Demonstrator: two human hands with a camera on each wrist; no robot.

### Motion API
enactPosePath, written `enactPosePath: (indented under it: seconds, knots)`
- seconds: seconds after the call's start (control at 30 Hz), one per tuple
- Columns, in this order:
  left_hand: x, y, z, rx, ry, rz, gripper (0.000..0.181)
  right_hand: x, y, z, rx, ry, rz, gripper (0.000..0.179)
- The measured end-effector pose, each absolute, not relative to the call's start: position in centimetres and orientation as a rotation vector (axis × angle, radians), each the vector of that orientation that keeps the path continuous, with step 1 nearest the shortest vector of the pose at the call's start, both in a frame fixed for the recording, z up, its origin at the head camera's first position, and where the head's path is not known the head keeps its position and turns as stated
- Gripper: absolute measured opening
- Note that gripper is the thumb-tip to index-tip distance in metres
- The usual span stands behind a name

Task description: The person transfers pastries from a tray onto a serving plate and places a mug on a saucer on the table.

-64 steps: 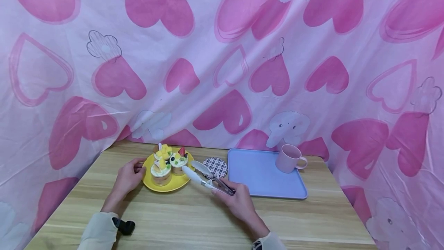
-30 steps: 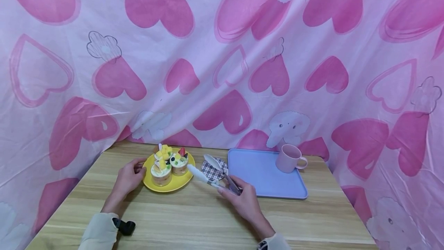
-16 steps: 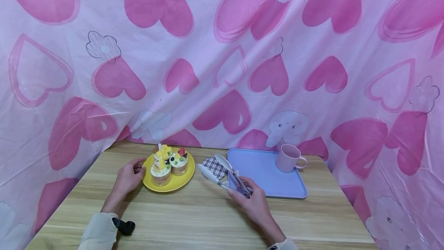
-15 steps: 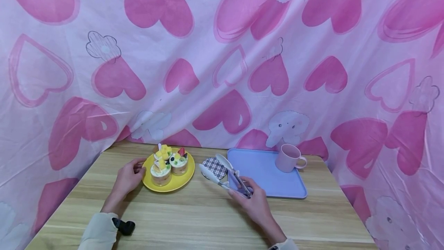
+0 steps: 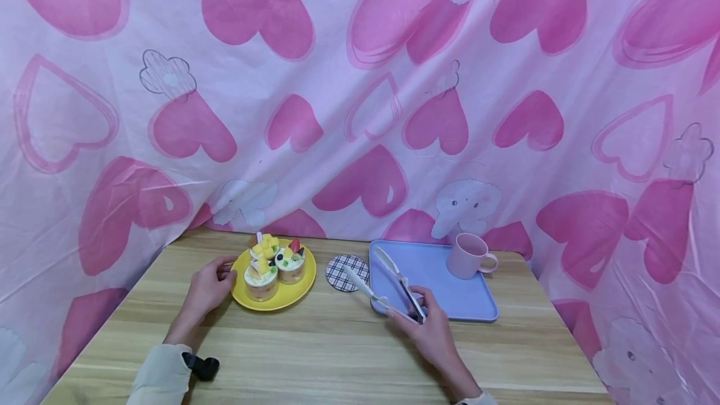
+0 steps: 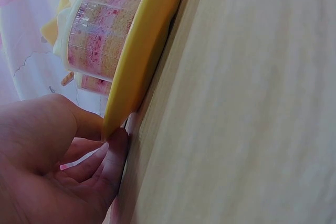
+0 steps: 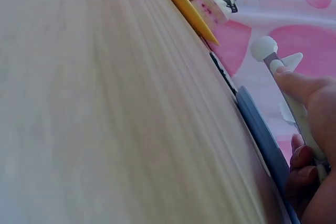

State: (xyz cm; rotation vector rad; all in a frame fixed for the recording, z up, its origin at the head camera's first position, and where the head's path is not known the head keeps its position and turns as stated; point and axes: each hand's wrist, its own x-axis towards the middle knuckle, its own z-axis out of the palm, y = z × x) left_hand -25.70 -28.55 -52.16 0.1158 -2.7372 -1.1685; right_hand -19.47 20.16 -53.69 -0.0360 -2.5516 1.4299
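From my remote station I see my right hand (image 5: 432, 330) has travelled rightward, away from the round yellow plate (image 5: 292, 295). The white-tipped metal tongs (image 5: 388, 285) it grips, whose tips earlier hovered over that plate's right edge beside the layered cake cups (image 5: 274, 264), then over the round checked coaster (image 5: 347, 272), now lie over the near left part of the rectangular pale-blue plastic tray (image 5: 450, 292). The coaster, formerly partly hidden, now shows almost whole.
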Motion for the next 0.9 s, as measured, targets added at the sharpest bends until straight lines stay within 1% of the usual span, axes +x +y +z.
enactPosePath:
  seconds: [0.47, 0.73, 0.9]
  knots:
    - [-25.7, -28.4, -52.1, 0.147, -2.755, -1.199, 0.044, -18.7, 24.7, -53.7, -0.179, -2.615, 1.343, 0.077]
    - [-25.7, -28.5, -52.0, 0.145, -2.751, -1.196, 0.044, -18.3, 27.9, -53.2, -0.284, -2.686, 1.262, 0.087]
    - [-25.7, -28.4, -52.0, 0.138, -2.746, -1.206, 0.044, -17.9, 29.5, -53.4, -0.317, -2.700, 1.208, 0.089]
